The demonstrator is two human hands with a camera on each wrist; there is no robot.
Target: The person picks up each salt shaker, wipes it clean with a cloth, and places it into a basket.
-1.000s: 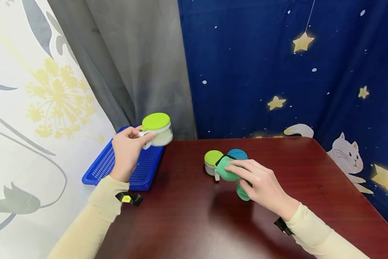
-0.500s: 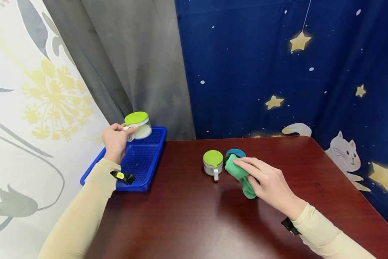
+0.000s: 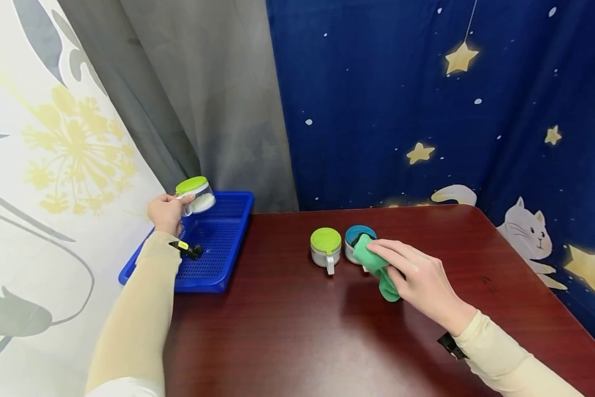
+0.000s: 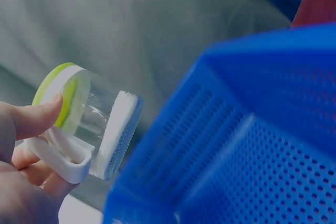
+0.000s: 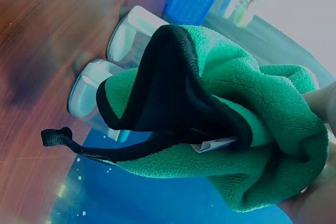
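My left hand [image 3: 166, 214] pinches the white handle [image 4: 65, 156] of a clear jar [image 3: 201, 200] with a lime-green lid, held over the back left of the blue basket [image 3: 237, 231]. White powder lies in the bottom of that jar. In my right hand [image 3: 423, 284] is a green cloth [image 5: 236, 93] with a black edge and a small black loop, gripped between fingers and thumb. The cloth hangs in front of a blue-lidded jar [image 3: 359, 231] and hides part of it. Beside that one stands another green-lidded jar [image 3: 325, 242], its handle facing me.
The dark red-brown table [image 3: 287, 331] carries the basket at its left and the two standing jars near the middle. Behind it hang a grey curtain [image 3: 228, 99] and a dark blue curtain [image 3: 366, 110] with stars. A white patterned curtain [image 3: 54, 248] borders the left side.
My left hand has carried the green-lidded jar left, over the basket. My right hand has shifted slightly right with the cloth, uncovering more of the two standing jars.
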